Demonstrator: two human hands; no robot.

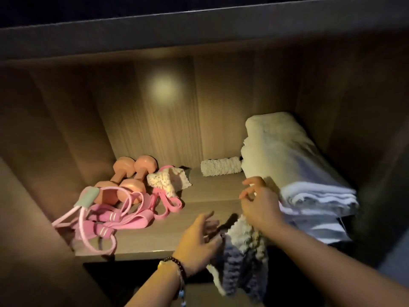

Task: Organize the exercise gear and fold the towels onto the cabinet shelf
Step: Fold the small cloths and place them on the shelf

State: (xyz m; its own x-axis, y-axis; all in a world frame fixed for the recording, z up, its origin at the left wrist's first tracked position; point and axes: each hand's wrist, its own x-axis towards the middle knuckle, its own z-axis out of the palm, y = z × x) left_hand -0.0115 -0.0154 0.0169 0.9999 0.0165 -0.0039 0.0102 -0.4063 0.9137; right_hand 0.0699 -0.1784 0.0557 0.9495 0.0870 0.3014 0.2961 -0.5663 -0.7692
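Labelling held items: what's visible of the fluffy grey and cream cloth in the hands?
The fluffy cloth looks like chunky chenille, part cream, part grey-blue. It is unfolded and crumpled, draping over the shelf's front edge. The right hand pinches its cream top; the left hand, fingers spread, touches its left side. The folded towel stack lies just right.

I have both hands reaching forward: left hand (199,237) open, fingers spread; right hand (259,206) raised, fingers loosely curled.
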